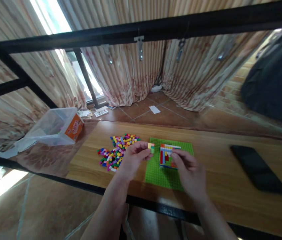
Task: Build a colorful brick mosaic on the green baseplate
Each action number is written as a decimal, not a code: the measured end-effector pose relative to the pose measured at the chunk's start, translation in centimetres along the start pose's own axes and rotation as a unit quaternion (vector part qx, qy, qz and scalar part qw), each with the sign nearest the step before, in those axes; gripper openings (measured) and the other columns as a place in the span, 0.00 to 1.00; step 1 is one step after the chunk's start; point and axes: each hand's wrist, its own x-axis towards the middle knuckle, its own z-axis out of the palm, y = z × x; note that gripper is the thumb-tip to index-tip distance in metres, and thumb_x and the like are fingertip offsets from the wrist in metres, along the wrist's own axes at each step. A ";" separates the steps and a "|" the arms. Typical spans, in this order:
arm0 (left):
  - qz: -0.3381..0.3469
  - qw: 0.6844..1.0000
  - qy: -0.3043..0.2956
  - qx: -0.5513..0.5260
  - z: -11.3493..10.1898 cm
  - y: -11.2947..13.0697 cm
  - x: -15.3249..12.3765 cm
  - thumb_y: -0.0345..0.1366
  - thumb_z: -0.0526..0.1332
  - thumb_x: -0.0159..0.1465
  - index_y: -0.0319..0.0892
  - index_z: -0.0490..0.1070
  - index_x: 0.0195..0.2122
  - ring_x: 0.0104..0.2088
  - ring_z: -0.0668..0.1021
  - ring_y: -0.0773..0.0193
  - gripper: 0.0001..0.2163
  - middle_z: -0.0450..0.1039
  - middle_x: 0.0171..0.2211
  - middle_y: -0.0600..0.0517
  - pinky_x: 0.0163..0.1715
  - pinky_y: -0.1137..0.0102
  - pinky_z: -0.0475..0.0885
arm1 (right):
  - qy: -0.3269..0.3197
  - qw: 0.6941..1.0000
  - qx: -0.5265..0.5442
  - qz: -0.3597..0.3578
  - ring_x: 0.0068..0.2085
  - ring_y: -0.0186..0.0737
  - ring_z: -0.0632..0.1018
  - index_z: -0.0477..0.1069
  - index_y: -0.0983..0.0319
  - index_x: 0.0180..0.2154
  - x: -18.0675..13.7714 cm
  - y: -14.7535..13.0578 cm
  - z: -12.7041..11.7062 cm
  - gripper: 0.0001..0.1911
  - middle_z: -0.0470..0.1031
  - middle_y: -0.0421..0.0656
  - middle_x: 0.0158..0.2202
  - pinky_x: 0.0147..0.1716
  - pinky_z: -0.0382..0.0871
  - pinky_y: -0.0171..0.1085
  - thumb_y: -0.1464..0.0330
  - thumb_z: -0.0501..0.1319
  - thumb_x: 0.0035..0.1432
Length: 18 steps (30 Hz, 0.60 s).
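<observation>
My left hand (pixel 137 156) is closed in a pinch on a few small toy bricks (pixel 151 146), pale yellow and green, held at the left part of the green baseplate (pixel 164 180). On the plate stands a low build of coloured bricks (pixel 164 156), with red, blue, white, yellow and orange parts. My right hand (pixel 189 170) reaches over the right side of this build, thumb and fingers brought together at it. What lies between those fingertips is too small to make out. Left of my left hand spreads a loose pile of mixed toy bricks (pixel 117 151).
A dark flat phone-like object (pixel 258 170) lies on the wooden table (pixel 213 166) at the right. Beyond the table's left end sits a clear plastic box (pixel 53 128) with an orange label. A black metal bar (pixel 156 31) crosses in front of the curtains.
</observation>
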 end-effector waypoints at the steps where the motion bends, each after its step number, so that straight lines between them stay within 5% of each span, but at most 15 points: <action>1: -0.018 1.000 -0.009 -0.019 0.8 -0.4 -0.1 0.36 0.71 0.51 0.38 0.74 0.32 0.27 0.74 0.71 0.11 0.74 0.26 0.54 0.32 0.74 0.69 | -0.031 0.999 0.016 -0.003 0.35 0.39 0.79 0.79 0.58 0.38 -0.2 -0.1 0.3 0.13 0.82 0.43 0.36 0.38 0.74 0.38 0.57 0.64 0.57; 5: -0.052 0.996 -0.036 -0.068 2.7 -1.6 -0.5 0.37 0.73 0.50 0.38 0.74 0.33 0.29 0.76 0.70 0.13 0.75 0.30 0.53 0.35 0.72 0.72 | -0.083 0.995 0.058 -0.003 0.37 0.39 0.80 0.78 0.58 0.40 -0.7 -0.1 0.9 0.12 0.82 0.43 0.37 0.40 0.74 0.39 0.59 0.66 0.57; 10: -0.041 0.997 -0.037 -0.059 3.4 -2.3 -0.3 0.37 0.73 0.49 0.38 0.75 0.32 0.28 0.73 0.72 0.12 0.74 0.29 0.55 0.33 0.74 0.69 | -0.063 0.994 0.091 0.000 0.37 0.39 0.79 0.79 0.58 0.35 -0.4 -0.1 0.8 0.08 0.81 0.42 0.35 0.40 0.74 0.39 0.61 0.66 0.56; 18: 0.050 0.996 -0.057 0.048 4.1 -2.1 -0.3 0.42 0.68 0.57 0.39 0.74 0.31 0.27 0.72 0.69 0.11 0.71 0.26 0.55 0.32 0.73 0.69 | -0.097 0.991 0.095 0.017 0.28 0.33 0.72 0.78 0.60 0.31 -0.1 -0.7 0.1 0.11 0.75 0.38 0.26 0.31 0.68 0.34 0.59 0.65 0.56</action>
